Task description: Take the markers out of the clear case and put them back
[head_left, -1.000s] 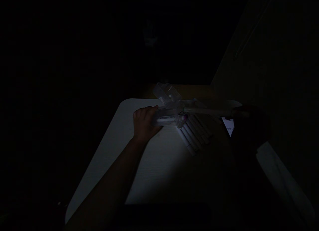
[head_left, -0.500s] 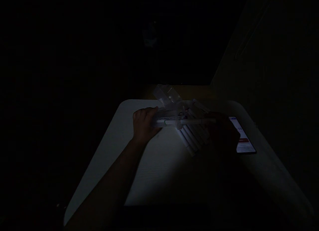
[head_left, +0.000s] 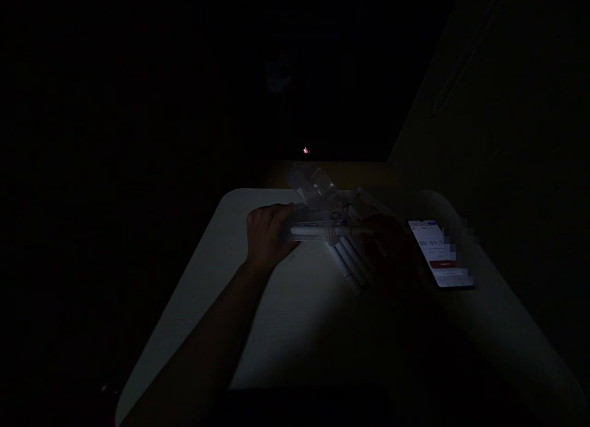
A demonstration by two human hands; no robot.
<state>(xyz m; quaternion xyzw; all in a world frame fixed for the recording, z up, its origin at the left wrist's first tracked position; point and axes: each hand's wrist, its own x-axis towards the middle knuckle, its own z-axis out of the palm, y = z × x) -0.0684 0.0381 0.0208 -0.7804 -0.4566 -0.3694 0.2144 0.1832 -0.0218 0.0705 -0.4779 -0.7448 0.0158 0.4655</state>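
Note:
In the dim light, my left hand (head_left: 268, 233) is closed around a clear plastic case (head_left: 311, 215) lying on its side, its opening facing right. A transparent flap (head_left: 312, 182) sticks up behind the case. My right hand (head_left: 389, 239) is in deep shadow, its fingers closed on the right end of a white marker pen (head_left: 313, 230). Most of this pen's length is inside the case. Several similar white marker pens (head_left: 349, 261) lie side by side, slanted, under and in front of the case's open end. My right hand's fingertips are hard to make out.
A lit phone (head_left: 440, 252) showing a timer lies to the right of my right hand. Beneath everything is a pale table (head_left: 271, 329) with rounded corners. A dark panel (head_left: 322, 107) stands behind it, with a small reddish light (head_left: 306, 150) near its lower edge.
My right hand has moved left, sliding the marker pen deeper into the case. More of the phone's screen shows now. The left hand keeps its hold, and a reddish light has appeared behind.

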